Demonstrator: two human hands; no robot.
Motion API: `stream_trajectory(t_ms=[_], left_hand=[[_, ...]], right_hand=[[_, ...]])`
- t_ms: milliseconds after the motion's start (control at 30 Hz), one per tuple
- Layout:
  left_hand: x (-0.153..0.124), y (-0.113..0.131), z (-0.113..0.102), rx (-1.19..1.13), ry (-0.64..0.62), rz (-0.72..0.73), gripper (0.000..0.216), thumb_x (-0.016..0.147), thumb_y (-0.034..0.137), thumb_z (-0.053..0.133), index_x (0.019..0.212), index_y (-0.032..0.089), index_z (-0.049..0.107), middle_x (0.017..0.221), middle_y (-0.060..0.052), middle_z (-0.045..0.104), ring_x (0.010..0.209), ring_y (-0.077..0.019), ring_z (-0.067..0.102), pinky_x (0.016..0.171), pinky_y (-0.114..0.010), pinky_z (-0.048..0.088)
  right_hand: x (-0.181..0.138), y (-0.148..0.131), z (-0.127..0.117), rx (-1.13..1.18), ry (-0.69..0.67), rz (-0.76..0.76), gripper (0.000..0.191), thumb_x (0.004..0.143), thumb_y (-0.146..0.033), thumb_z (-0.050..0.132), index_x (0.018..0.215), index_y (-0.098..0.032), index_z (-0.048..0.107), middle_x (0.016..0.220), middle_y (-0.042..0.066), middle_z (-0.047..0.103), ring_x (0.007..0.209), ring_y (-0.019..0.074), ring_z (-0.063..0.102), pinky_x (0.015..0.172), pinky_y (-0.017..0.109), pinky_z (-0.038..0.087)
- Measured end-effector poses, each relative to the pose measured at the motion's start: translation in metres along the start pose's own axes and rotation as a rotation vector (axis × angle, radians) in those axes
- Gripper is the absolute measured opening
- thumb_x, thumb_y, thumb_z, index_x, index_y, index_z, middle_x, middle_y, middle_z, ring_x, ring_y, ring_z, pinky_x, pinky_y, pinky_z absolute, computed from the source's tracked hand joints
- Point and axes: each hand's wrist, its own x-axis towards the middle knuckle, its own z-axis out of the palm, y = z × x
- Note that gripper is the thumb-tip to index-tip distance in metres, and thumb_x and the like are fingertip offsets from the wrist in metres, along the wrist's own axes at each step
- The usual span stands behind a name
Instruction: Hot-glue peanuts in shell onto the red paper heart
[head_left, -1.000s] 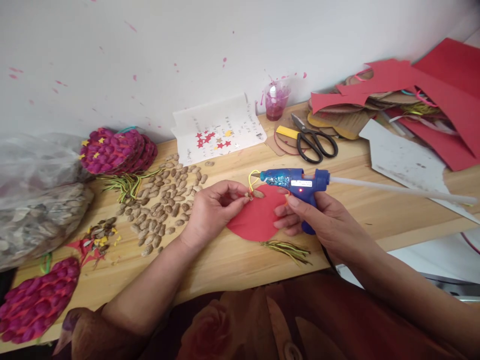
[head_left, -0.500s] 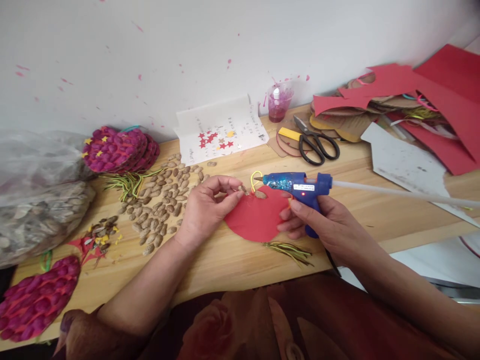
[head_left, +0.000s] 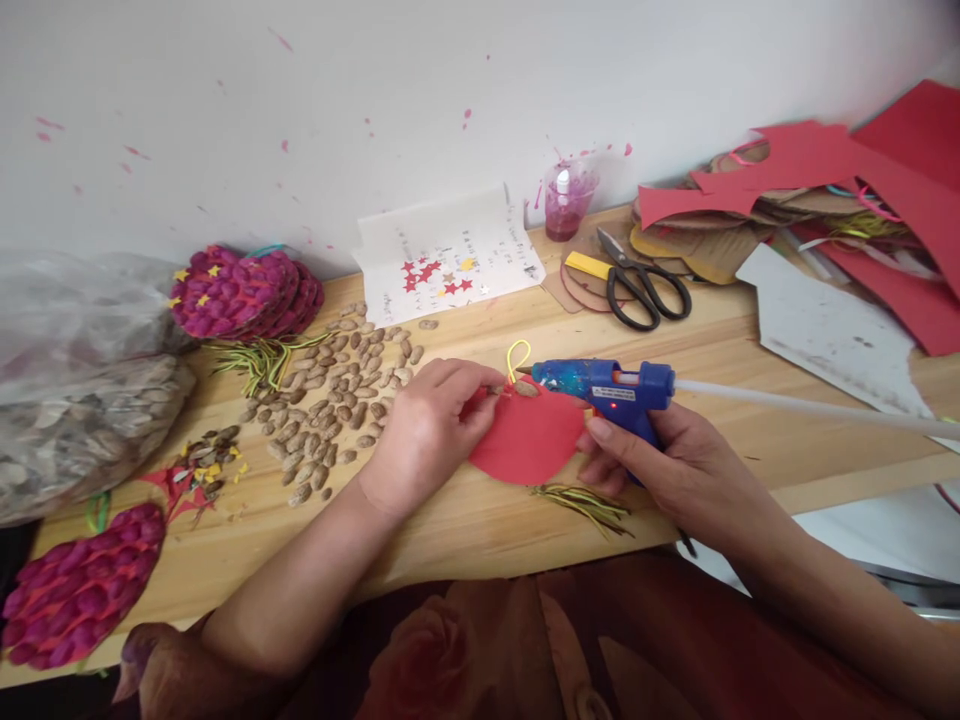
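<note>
My left hand (head_left: 442,420) pinches a small peanut shell (head_left: 495,390) between thumb and fingers, at the upper left edge of a round red card (head_left: 525,440). Another peanut shell (head_left: 527,389) lies on the card's top edge, below a yellow cord loop (head_left: 519,352). In my right hand (head_left: 645,450) is a blue hot glue gun (head_left: 600,382), its small light glowing red. The nozzle points left, just above the shell at the top. A long white glue stick (head_left: 780,398) sticks out of its back. Below the card lies a bundle of green-brown strands (head_left: 585,507).
Many loose peanut shells (head_left: 322,400) spread to the left, near a plastic bag of shells (head_left: 82,430). Finished-looking pink shell-covered pieces (head_left: 232,290) are stacked behind. Black scissors (head_left: 645,285), a cup of pink liquid (head_left: 568,205) and red paper scraps (head_left: 802,165) sit at the back and right.
My left hand has turned and brought the peanut shell down to the card's edge. The glue gun's nozzle has shifted slightly down and right, in a view that has also shifted a little.
</note>
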Motion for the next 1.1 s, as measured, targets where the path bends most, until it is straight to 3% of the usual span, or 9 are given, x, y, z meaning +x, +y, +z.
stream_trajectory(t_ms=[400,533,867,1100], left_hand=[[-0.0003,-0.0028,0.0065,0.205,-0.043,0.190,0.019,0.098,0.018,0.059,0.111,0.018,0.073,0.098,-0.007,0.071,0.088,-0.0192,0.062,0.081,-0.032,0.053],[-0.0006,-0.0031,0.0075,0.178,-0.055,0.168,0.021,0.098,0.017,0.059,0.115,0.016,0.071,0.102,-0.008,0.072,0.092,-0.0202,0.063,0.086,-0.033,0.053],[0.0047,0.0018,0.0005,0.027,-0.031,-0.015,0.011,0.094,0.017,0.065,0.098,0.020,0.074,0.096,-0.006,0.071,0.093,-0.0192,0.067,0.085,-0.031,0.054],[0.0050,0.0030,0.0054,0.070,0.022,-0.048,0.006,0.088,0.016,0.070,0.090,0.019,0.075,0.094,-0.005,0.069,0.087,-0.0180,0.066,0.079,-0.030,0.053]], right_hand=[[0.0007,-0.0032,0.0000,0.028,0.019,0.012,0.035,0.082,-0.057,0.075,0.093,-0.024,0.069,0.067,0.004,0.074,0.056,0.0208,0.067,0.056,0.035,0.058],[0.0006,-0.0021,-0.0003,0.037,0.017,-0.009,0.033,0.084,-0.056,0.074,0.087,-0.024,0.068,0.067,0.003,0.074,0.055,0.0203,0.067,0.056,0.035,0.058],[0.0012,-0.0005,-0.0012,0.025,0.018,-0.005,0.034,0.084,-0.057,0.074,0.084,-0.024,0.068,0.068,0.004,0.074,0.057,0.0210,0.067,0.056,0.036,0.057],[0.0020,0.0028,-0.0023,0.041,0.036,0.006,0.035,0.084,-0.058,0.074,0.091,-0.024,0.072,0.072,0.005,0.076,0.060,0.0212,0.068,0.059,0.036,0.058]])
